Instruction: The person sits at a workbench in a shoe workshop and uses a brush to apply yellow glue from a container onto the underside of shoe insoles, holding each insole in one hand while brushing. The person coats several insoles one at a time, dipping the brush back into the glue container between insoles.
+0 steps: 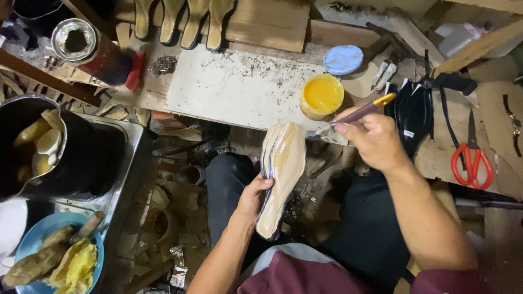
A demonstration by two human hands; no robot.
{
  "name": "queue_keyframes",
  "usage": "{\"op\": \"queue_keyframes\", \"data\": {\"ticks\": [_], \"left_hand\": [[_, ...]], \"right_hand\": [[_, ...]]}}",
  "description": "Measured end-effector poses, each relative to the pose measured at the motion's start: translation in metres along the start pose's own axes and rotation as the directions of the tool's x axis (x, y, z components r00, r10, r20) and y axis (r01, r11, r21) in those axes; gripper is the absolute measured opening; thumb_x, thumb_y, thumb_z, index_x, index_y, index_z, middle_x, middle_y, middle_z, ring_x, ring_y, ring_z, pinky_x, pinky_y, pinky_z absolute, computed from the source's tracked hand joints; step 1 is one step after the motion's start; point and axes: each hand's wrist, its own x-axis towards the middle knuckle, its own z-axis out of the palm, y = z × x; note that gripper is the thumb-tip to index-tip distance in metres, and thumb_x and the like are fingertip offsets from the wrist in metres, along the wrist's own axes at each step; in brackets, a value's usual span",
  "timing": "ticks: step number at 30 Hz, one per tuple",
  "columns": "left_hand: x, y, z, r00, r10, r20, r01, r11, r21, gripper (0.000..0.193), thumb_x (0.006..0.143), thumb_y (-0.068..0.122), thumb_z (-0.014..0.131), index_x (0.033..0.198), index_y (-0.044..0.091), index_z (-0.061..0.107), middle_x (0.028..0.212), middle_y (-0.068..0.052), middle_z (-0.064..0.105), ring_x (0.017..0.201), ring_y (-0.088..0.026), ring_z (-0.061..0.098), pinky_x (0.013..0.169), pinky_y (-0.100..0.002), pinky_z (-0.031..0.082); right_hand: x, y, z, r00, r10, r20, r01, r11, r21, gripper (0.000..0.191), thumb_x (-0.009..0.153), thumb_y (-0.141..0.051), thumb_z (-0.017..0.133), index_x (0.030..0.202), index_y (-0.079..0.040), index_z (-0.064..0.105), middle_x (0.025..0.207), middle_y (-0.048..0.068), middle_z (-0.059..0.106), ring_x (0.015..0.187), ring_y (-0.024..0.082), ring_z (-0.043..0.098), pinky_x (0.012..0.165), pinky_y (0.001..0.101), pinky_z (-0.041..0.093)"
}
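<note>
The shoe sole (281,177) stood at the centre of the frame, held tilted with its toe end up toward the counter (239,90) and its heel end down toward the person's lap. Its upturned face showed a wet, glossy tan coat over most of the length, so the gluing was judged well advanced; the sheen looked thinner toward the lower end, and whether the edges were fully covered could not be told.

The left hand (251,197) gripped the sole from the left, below the middle. Its fingers (265,184) were curled and pressed against the dark side edge, the thumb lying on that rim; the remaining fingers were hidden behind the sole.

The right hand (373,139), right of centre, held a brush (357,114) with a purple and yellow handle. The fingers were closed together, pinching the handle near its middle. The bristle end pointed left and sat just beside the upper right edge of the sole; contact could not be confirmed.

An open pot of yellow glue (322,95) stood on the counter just above the brush tip, with a blue lid (342,59) beyond it. Red-handled scissors (472,163) lay at the right edge. Four further soles (182,22) leaned in a row at the top of the frame.
</note>
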Motion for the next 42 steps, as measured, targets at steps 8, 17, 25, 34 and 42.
{"op": "queue_keyframes", "data": {"ticks": [8, 17, 25, 34, 42], "left_hand": [[0.003, -0.002, 0.015, 0.999, 0.013, 0.043, -0.014, 1.0, 0.017, 0.068, 0.078, 0.019, 0.065, 0.143, 0.0, 0.054, 0.124, -0.014, 0.069, 0.106, -0.023, 0.068, 0.096, -0.034, 0.053], [0.017, 0.012, 0.032, 0.989, 0.116, -0.088, -0.123, 0.99, -0.072, 0.063, 0.081, 0.018, 0.062, 0.141, 0.003, 0.052, 0.126, -0.013, 0.067, 0.114, -0.027, 0.064, 0.103, -0.04, 0.049], [0.022, 0.004, 0.029, 0.989, 0.144, -0.029, -0.141, 0.986, 0.087, 0.061, 0.084, 0.018, 0.062, 0.141, -0.001, 0.052, 0.125, -0.014, 0.067, 0.11, -0.025, 0.064, 0.1, -0.037, 0.049], [0.028, 0.015, 0.029, 0.979, 0.199, -0.047, -0.195, 0.978, 0.076, 0.057, 0.086, 0.016, 0.06, 0.14, 0.0, 0.052, 0.125, -0.013, 0.066, 0.111, -0.024, 0.065, 0.099, -0.037, 0.052], [0.046, 0.026, 0.021, 0.95, 0.259, -0.172, -0.263, 0.965, 0.0, 0.055, 0.089, 0.013, 0.056, 0.143, 0.005, 0.052, 0.128, -0.012, 0.064, 0.112, -0.025, 0.062, 0.1, -0.038, 0.05]], "right_hand": [[-0.008, -0.013, 0.02, 0.979, -0.204, -0.001, 0.2, 0.961, -0.191, 0.013, 0.098, -0.012, 0.072, 0.107, -0.002, 0.072, 0.102, 0.008, 0.074, 0.093, 0.018, 0.072, 0.085, 0.03, 0.057], [-0.062, -0.021, 0.066, 0.907, -0.379, 0.185, 0.407, 0.901, -0.151, 0.014, 0.085, -0.012, 0.078, 0.096, -0.006, 0.071, 0.096, 0.005, 0.074, 0.099, 0.028, 0.069, 0.104, 0.0497, 0.05], [-0.036, -0.027, 0.035, 0.978, -0.185, 0.096, 0.201, 0.956, -0.212, 0.011, 0.088, -0.011, 0.079, 0.097, -0.006, 0.075, 0.09, 0.004, 0.071, 0.086, 0.022, 0.067, 0.081, 0.0378, 0.055], [-0.035, -0.014, 0.058, 0.916, -0.366, 0.167, 0.396, 0.891, -0.222, 0.015, 0.092, -0.014, 0.075, 0.104, -0.006, 0.072, 0.101, 0.007, 0.074, 0.1, 0.026, 0.069, 0.098, 0.0432, 0.054], [-0.071, -0.016, 0.083, 0.9, -0.373, 0.226, 0.413, 0.896, -0.164, 0.018, 0.085, -0.014, 0.08, 0.099, -0.009, 0.07, 0.097, 0.002, 0.075, 0.092, 0.02, 0.07, 0.104, 0.0486, 0.05]]}}
